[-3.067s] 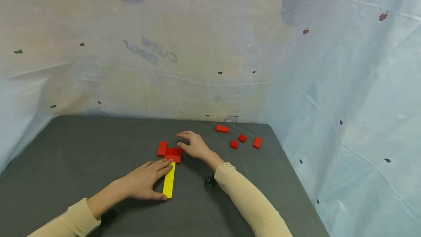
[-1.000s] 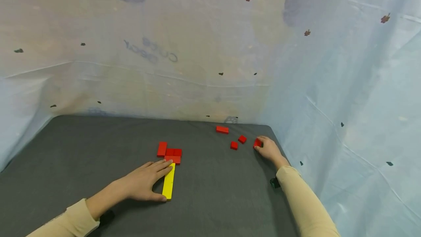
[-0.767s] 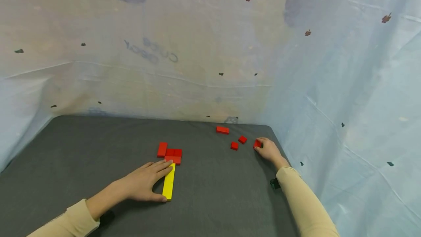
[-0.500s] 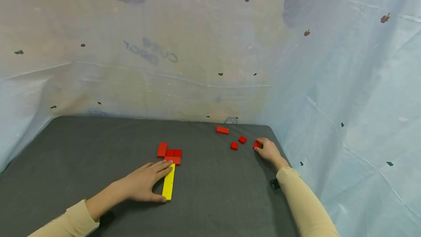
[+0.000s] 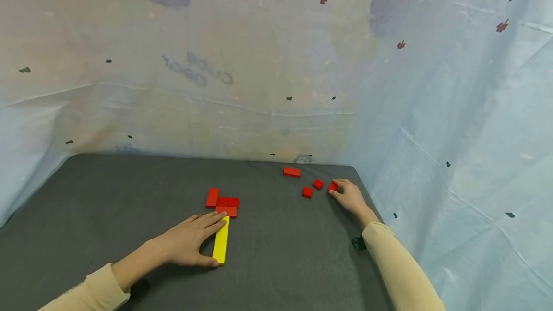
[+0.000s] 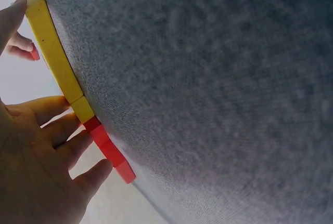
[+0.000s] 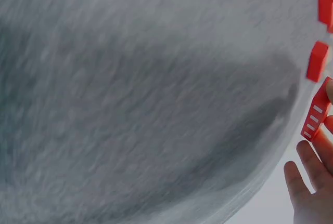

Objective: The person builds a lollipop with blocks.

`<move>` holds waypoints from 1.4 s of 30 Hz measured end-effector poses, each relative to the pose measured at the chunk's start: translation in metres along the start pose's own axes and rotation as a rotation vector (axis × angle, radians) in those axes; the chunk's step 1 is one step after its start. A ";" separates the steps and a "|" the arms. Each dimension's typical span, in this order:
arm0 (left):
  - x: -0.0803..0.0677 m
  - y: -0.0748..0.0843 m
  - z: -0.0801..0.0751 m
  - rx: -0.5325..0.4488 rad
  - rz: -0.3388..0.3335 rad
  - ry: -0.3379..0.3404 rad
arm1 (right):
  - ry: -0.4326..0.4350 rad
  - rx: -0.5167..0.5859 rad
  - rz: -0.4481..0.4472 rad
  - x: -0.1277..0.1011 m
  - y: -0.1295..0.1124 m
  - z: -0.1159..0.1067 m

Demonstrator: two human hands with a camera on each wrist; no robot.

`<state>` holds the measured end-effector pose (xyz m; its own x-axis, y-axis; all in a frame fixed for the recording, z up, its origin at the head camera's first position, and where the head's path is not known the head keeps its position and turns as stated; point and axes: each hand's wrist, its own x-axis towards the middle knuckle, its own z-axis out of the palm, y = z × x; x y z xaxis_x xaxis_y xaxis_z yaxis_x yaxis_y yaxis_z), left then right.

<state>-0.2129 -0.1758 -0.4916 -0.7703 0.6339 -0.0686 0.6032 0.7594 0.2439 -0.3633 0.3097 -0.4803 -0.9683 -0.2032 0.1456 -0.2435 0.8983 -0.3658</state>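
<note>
**Right hand on a red block, left hand steadying the yellow bar**

My left hand (image 5: 186, 242) lies flat on the grey desk (image 5: 108, 196), fingers straight and spread, thumb and fingertips touching the left edge of the long yellow bar (image 5: 221, 240). The bar runs away from me and its far end meets a cluster of red blocks (image 5: 223, 202) packed tightly together.

Over on the right, near the desk's far corner, my right hand (image 5: 350, 197) curls its fingers round a small red block (image 5: 331, 186), pinching it; whether the block is touching the desk I cannot tell. Just beside it sit two loose red cubes (image 5: 312, 188), and a little farther back lies a flat red brick (image 5: 291, 172), apart from the rest.

The wrist view shows white stripes on the end of the pinched block. A pale plastic sheet (image 5: 259, 61) hangs behind and to the right of the desk.
</note>
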 end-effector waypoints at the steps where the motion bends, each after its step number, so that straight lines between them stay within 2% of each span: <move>1: 0.000 0.000 0.000 -0.001 0.000 0.000 | 0.007 0.006 -0.011 0.000 -0.004 0.000; 14: -0.002 0.000 0.001 -0.009 -0.009 0.000 | 0.020 0.072 -0.143 0.009 -0.069 0.010; 26: -0.001 0.000 0.000 -0.007 -0.027 -0.018 | 0.023 0.088 -0.272 0.009 -0.127 0.023; 30: -0.001 0.000 0.000 0.001 -0.022 -0.014 | 0.018 0.086 -0.340 0.008 -0.144 0.029; 35: -0.001 -0.001 0.000 0.011 -0.016 -0.009 | -0.009 0.058 -0.390 0.008 -0.164 0.038; 42: 0.000 -0.001 -0.001 0.003 -0.030 -0.021 | -0.085 0.033 -0.402 0.008 -0.188 0.053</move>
<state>-0.2136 -0.1765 -0.4913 -0.7835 0.6138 -0.0963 0.5806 0.7785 0.2384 -0.3278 0.1189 -0.4588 -0.7964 -0.5681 0.2073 -0.6039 0.7280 -0.3246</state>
